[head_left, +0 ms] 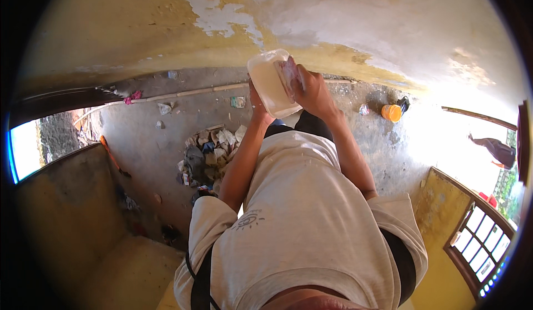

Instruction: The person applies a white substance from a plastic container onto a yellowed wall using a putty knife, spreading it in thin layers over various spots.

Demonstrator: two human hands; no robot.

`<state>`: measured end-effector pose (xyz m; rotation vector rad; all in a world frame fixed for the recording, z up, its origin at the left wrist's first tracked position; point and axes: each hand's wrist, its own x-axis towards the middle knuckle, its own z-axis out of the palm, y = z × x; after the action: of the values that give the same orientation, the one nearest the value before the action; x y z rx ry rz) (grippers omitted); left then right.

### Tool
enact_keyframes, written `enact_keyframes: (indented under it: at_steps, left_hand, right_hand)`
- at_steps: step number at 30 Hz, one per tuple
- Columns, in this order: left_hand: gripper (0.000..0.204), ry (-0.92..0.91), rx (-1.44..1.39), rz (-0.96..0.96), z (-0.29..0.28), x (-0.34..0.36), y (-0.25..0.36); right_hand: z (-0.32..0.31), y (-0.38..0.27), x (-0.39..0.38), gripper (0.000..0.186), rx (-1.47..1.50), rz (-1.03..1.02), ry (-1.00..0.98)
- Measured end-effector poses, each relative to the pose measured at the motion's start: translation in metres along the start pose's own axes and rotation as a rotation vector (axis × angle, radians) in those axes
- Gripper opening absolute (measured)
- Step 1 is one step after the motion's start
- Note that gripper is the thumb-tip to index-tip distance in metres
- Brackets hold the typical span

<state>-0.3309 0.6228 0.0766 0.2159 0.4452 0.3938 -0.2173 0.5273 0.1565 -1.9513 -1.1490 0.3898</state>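
A white rectangular plastic tub (257, 68) with rounded corners is held out in front of my chest, tilted, with a pale cream layer inside. My left hand (257, 102) is closed on the tub's left side, most of its fingers hidden behind it. At the tub's right edge, my right hand (314, 92) grips a flat, white-smeared pad (287, 75), perhaps a sponge; its exact kind is unclear. The pad overlaps the tub's rim. Close beyond stands a wall (333, 32) with peeling yellow paint and pale patches.
A heap of paper and rubbish (214, 154) lies on the grey floor (161, 171) to the left. A long pole (194, 92) runs along the wall's foot. An orange bucket (391, 113) stands at right, beyond my right arm. A paned window (482, 238) is at lower right.
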Motion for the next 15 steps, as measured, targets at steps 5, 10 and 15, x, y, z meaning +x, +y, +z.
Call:
enact_keyframes:
  at_steps: [5, 10, 15]
  left_hand:
    - [0.070, 0.003, 0.000, -0.009, 0.002, 0.000, 0.000]
    - [0.066, -0.109, -0.069, -0.049, -0.002, -0.004, 0.003]
    - [0.068, -0.236, -0.133, -0.071, -0.021, -0.006, 0.002]
  right_hand:
    - [0.003, -0.003, -0.006, 0.012, 0.013, 0.022, 0.053]
    - [0.003, -0.004, -0.017, 0.015, 0.044, 0.173, 0.096]
    - [0.007, 0.016, -0.039, 0.012, 0.968, 0.538, 0.246]
